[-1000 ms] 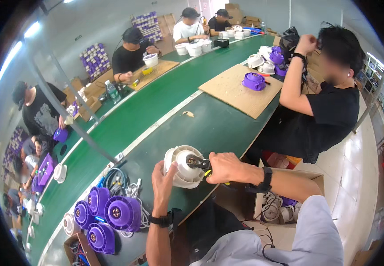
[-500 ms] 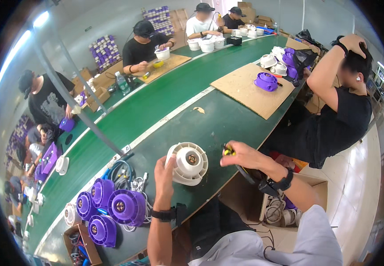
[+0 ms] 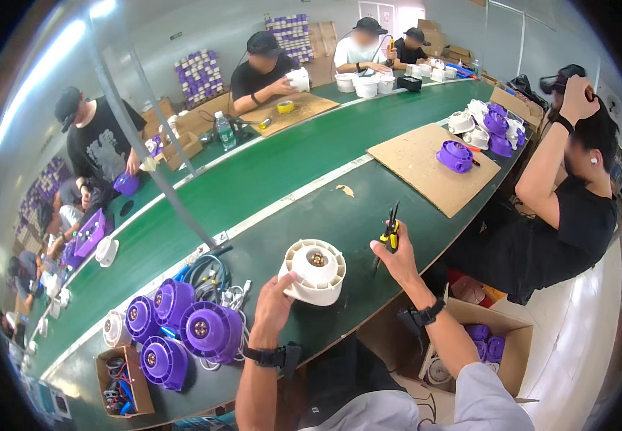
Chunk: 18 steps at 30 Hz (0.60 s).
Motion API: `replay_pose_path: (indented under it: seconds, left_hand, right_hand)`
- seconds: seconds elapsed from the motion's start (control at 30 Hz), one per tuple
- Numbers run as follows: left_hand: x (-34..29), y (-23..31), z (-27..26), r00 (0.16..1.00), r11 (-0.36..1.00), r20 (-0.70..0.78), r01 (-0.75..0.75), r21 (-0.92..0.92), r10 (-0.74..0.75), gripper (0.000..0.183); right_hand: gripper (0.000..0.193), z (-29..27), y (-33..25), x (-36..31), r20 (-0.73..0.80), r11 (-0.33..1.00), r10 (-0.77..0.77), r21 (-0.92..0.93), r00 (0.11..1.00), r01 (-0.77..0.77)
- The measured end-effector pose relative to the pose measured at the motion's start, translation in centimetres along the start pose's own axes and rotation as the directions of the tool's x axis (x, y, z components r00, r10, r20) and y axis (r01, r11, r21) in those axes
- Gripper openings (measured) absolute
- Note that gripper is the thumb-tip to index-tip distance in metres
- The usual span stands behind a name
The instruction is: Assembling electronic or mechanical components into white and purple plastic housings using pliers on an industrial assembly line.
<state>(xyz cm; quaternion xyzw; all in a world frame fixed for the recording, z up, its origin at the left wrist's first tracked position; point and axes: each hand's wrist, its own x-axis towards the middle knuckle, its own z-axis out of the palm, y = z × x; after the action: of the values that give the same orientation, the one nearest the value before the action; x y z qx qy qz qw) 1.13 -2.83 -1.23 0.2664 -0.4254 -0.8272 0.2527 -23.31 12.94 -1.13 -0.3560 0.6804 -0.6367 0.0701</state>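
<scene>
My left hand (image 3: 273, 309) grips the near left side of a round white blower housing (image 3: 317, 276), with a ribbed rim and a brass-coloured hub facing up. It is held over the green bench top; whether it rests there I cannot tell. To its right my right hand (image 3: 399, 260) is closed around yellow-and-black pliers (image 3: 392, 235), their dark jaws pointing up and away from the housing. Several purple blower housings (image 3: 212, 328) stand to the left of my left hand, hub side up. Beside them is another white housing (image 3: 115, 328).
Coiled cables (image 3: 207, 271) lie behind the purple housings. A small tool box (image 3: 141, 384) sits at the near left. Farther right, a cardboard sheet (image 3: 426, 161) bears a purple housing. A person (image 3: 569, 194) sits at the right; an open carton (image 3: 515, 345) stands below the bench.
The pliers have turned upright in my right hand, jaws now showing above it. My left hand has tilted the white housing. Across the belt, a person has lifted a white housing.
</scene>
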Motion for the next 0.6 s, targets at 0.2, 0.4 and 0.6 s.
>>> replay_pose_path:
  seconds: [0.2, 0.4, 0.6]
  left_hand:
    - [-0.1, -0.1, 2.3, 0.993, 0.994, -0.068, -0.101, -0.029, 0.099, 0.058]
    - [1.4, -2.1, 3.7, 0.984, 0.981, -0.093, -0.16, -0.11, 0.15, 0.062]
    - [2.0, -1.9, 1.7, 0.956, 0.955, -0.076, -0.288, -0.065, 0.283, 0.056]
  right_hand:
    - [0.08, -0.5, 2.9, -1.1, 0.032, 0.99, -0.141, -0.002, 0.989, 0.142]
    - [0.076, -0.6, 3.4, -0.2, 0.028, 0.995, -0.06, 0.081, 0.998, 0.057]
    - [0.072, -0.8, -2.5, -0.5, 0.337, 0.945, -0.083, -0.273, 0.938, 0.182]
